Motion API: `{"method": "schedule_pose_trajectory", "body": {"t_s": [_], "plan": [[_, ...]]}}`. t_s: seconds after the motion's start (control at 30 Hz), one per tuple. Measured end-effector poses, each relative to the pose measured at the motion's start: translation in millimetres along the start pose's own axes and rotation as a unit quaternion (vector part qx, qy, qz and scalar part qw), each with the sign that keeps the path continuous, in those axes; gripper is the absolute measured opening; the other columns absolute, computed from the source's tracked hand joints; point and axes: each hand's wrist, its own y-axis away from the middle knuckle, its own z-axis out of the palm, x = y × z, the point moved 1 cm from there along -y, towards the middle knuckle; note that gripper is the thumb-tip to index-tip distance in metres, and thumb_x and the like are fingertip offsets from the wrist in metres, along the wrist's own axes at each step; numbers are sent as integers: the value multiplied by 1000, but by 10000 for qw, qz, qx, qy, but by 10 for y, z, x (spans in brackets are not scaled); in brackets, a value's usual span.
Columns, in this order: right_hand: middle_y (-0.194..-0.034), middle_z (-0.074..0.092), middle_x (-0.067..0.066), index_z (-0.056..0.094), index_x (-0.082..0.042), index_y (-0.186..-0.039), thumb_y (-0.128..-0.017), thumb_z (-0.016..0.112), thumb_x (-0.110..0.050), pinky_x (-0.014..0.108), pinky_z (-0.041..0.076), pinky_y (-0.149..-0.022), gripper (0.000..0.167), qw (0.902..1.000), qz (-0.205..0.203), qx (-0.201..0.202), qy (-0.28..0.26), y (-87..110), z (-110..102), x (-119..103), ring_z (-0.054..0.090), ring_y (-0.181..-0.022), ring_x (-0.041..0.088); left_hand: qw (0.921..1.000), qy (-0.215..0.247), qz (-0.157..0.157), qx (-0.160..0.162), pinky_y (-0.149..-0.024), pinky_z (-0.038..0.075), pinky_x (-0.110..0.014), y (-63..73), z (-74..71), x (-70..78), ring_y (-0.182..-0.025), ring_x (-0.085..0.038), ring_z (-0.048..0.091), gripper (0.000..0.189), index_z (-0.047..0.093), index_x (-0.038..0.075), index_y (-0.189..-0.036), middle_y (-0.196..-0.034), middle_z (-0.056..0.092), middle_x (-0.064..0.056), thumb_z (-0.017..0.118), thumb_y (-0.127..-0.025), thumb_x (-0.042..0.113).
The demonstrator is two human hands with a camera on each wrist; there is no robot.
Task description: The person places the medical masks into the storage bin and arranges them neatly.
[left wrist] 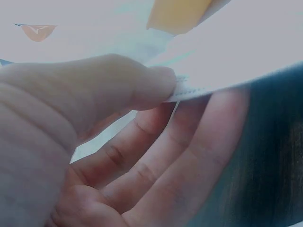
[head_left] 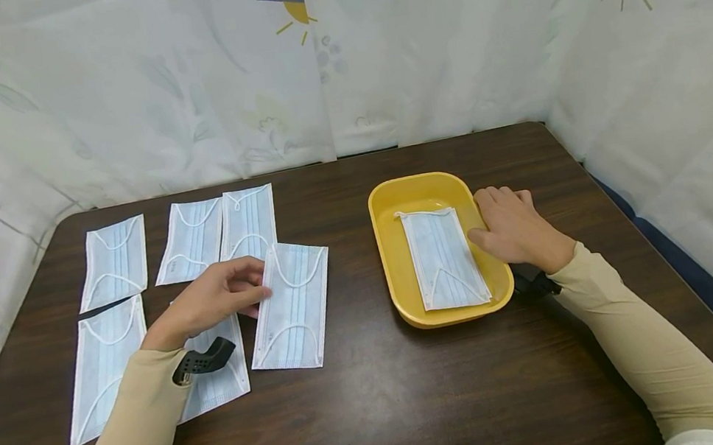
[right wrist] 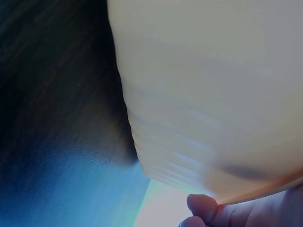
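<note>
My left hand [head_left: 225, 294] pinches a light-blue face mask [head_left: 290, 308] by its left edge, thumb on top and fingers underneath. The left wrist view has this thumb [left wrist: 151, 87] close up, pressing the mask's pale edge [left wrist: 227, 61]. At the right, my right hand [head_left: 517, 225] grips the side rim of a yellow plastic basin [head_left: 393, 248], its thumb over the inner side. Another face mask [head_left: 444, 260] lies inside the basin, ear loops showing. From the right wrist, the basin's outer wall [right wrist: 203, 94] fills the view, with fingertips [right wrist: 202, 205] at its rim.
Several more face masks lie at the left of the dark wooden table [head_left: 367, 414], among them one at the back left [head_left: 112, 260] and one at the front left [head_left: 104, 372]. My left forearm partly covers some. A patterned white curtain [head_left: 443, 56] hangs behind the table.
</note>
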Motion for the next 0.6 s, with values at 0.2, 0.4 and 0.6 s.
{"method": "schedule_pose_trajectory", "body": {"t_s": [0.2, 0.4, 0.6], "plan": [[-89, 52, 11, 54, -3, -104, -93, 48, -25, 52, 32, -84, 25, 10000, -59, 60, 41, 8, 3, 1, 46, -86, 32, 9997, -156, 36, 170, -78, 64, -28, 14, -24, 10, -83, -15, 74, 42, 60, -1, -132, -113, 71, -20, 72, -98, 19], [-89, 52, 11, 54, -3, -103, -93, 49, -24, 52, 32, -84, 24, 9999, -73, 82, 54, 12, 7, 5, 46, -87, 32, 9996, -21, 35, 274, -76, 64, -28, 10, -27, 27, -83, -13, 73, 40, 62, 0, -128, -109, 72, -18, 75, -96, 21], [-89, 52, 11, 54, -3, -103, -93, 49, -25, 52, 32, -84, 25, 9999, -86, 89, 69, 11, 6, 5, 46, -87, 32, 9991, 207, -1, 362, -76, 65, -31, 9, -31, 44, -82, -13, 73, 36, 62, 0, -123, -105, 70, -16, 76, -95, 19]]}}
